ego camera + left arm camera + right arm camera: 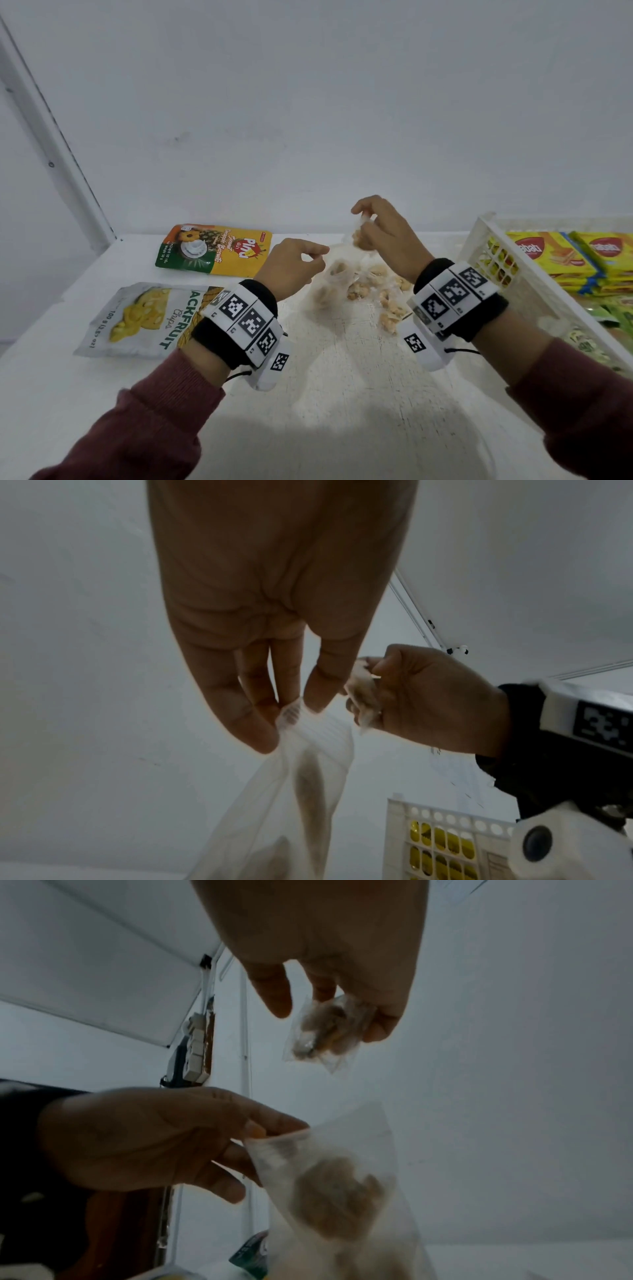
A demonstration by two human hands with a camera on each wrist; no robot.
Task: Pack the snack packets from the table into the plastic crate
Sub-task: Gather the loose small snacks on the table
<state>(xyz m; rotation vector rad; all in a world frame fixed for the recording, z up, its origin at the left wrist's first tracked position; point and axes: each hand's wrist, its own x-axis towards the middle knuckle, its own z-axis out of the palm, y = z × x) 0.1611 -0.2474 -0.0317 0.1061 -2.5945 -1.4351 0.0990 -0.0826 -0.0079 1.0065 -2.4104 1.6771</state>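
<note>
A large clear bag point(337, 281) holding small snack packets sits on the white table point(342, 394) in the middle. My left hand point(320, 255) pinches its top edge between thumb and fingers; the left wrist view shows the pinched bag edge point(291, 715). Just above the bag mouth, my right hand point(363, 222) pinches one small clear packet of beige snacks point(329, 1031). The white plastic crate point(493, 246) stands at the right, close to my right wrist, with yellow wafer packets point(555, 257) inside. Several small loose packets point(390, 308) lie beside the bag.
A yellow and green pineapple biscuit pouch point(215, 250) lies at the back left near the wall. A jackfruit chips pouch point(144, 315) lies left of my left wrist. Green packets point(613, 315) lie lower in the crate. A white wall stands behind the table.
</note>
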